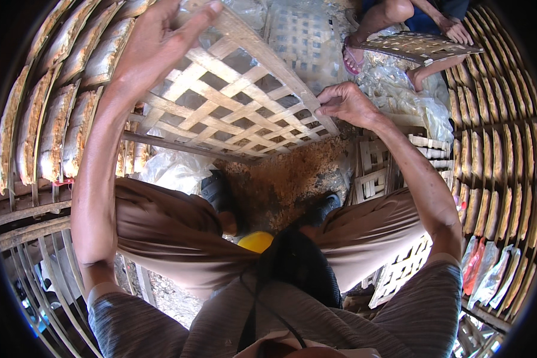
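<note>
yellow object (255,241) at lap | both hands' grip holding woven tray (238,101): left (155,42), right (346,102)

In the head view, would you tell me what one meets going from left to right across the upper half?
Racks of stacked trays → left hand → woven bamboo tray → right hand → another person's tray → more stacked trays.

Matt, rough woven bamboo tray (232,101); crumbly brown ground (286,179); glossy clear plastic sheet (400,89).
</note>
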### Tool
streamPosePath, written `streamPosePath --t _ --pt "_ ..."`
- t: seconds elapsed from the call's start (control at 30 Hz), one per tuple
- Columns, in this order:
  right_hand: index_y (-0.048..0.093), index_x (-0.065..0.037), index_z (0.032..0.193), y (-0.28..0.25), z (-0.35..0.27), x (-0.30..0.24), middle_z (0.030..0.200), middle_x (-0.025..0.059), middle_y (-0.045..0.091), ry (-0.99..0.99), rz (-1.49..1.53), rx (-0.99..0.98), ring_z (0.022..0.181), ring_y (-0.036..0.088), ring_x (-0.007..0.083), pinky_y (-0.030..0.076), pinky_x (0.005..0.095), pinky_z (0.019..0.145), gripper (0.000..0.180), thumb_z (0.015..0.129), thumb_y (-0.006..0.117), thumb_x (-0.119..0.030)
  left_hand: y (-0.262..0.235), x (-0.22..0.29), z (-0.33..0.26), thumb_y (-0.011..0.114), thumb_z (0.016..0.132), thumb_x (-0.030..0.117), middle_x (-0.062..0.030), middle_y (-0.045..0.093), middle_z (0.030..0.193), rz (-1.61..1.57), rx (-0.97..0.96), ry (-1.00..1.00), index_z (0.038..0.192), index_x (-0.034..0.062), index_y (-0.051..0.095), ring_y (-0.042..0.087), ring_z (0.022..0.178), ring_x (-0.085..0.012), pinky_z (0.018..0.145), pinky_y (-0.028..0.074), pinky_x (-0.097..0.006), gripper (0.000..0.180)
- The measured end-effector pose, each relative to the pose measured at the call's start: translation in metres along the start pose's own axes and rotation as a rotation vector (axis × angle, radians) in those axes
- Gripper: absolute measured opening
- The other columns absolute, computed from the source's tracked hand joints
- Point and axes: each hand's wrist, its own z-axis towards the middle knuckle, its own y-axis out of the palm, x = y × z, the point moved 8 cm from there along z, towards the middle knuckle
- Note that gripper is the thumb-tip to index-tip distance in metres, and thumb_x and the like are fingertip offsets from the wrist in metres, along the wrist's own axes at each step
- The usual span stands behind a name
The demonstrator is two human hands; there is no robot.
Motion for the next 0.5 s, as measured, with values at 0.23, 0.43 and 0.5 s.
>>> streamPosePath --t 0.23,0.43,0.5 --pt "0.073 -0.012 0.128 -0.01 0.002 -0.001 0.116 0.012 0.077 -0.032 0.109 0.15 0.103 0.074 0.0272 0.06 0.0429 0.092 0.043 0.089 0.085 -0.024 -0.008 -0.041 0.008 0.071 0.09 0.062 0.0019 0.055 0.075 -0.116 -0.014 -0.066 0.103 0.0095 0.072 0.055 0.07 -0.0093 0.061 0.044 -0.028 0.054" --pt "0.069 -0.003 0.127 0.027 -0.005 0.002 0.102 0.0168 0.077 0.018 -0.257 0.031 0.092 0.072 0.0202 0.057 0.0385 0.083 0.036 0.094 0.075 -0.014 0.001 -0.033 0.009 0.072 0.09 0.063 0.0028 0.055 0.075 -0.092 -0.037 -0.075 0.1 0.0112 0.072 0.053 0.07 -0.0082 0.062 0.042 -0.027 0.052" --pt "0.068 0.0 0.128 0.031 -0.005 0.011 0.101 0.0157 0.077 0.006 -0.217 0.014 0.09 0.072 0.0174 0.057 0.0399 0.083 0.038 0.094 0.077 -0.015 -0.002 -0.038 0.013 0.072 0.089 0.064 0.0028 0.055 0.075 -0.083 -0.022 -0.076 0.099 0.0113 0.072 0.053 0.07 -0.0081 0.063 0.042 -0.027 0.053"
